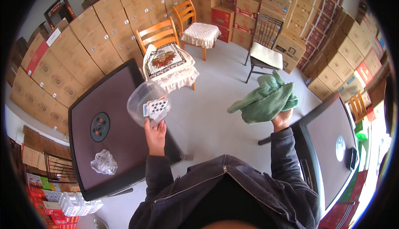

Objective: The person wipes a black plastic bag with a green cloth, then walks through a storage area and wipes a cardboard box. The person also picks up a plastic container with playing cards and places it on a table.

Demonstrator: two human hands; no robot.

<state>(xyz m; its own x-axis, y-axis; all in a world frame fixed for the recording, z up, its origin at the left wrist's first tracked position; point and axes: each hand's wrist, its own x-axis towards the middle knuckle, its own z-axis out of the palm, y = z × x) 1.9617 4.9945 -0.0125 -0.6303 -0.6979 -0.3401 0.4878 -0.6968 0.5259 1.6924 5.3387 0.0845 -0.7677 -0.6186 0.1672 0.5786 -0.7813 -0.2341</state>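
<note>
My left hand (156,135) grips a clear round plastic tub (139,98) by its near side, holding it up past the right edge of the dark table. Several playing cards (158,107) show in the tub, fanned over one another. On the right, my right hand (282,120) holds a bunched green cloth (266,100) in the air. Folds of the cloth cover most of its fingers. The two hands are well apart.
A dark-topped table (120,141) at left carries a crumpled clear plastic bag (104,162). Another table (328,146) stands at right. Ahead are two wooden chairs (156,31) and a black chair (268,33). Stacked cardboard boxes (112,17) line the walls.
</note>
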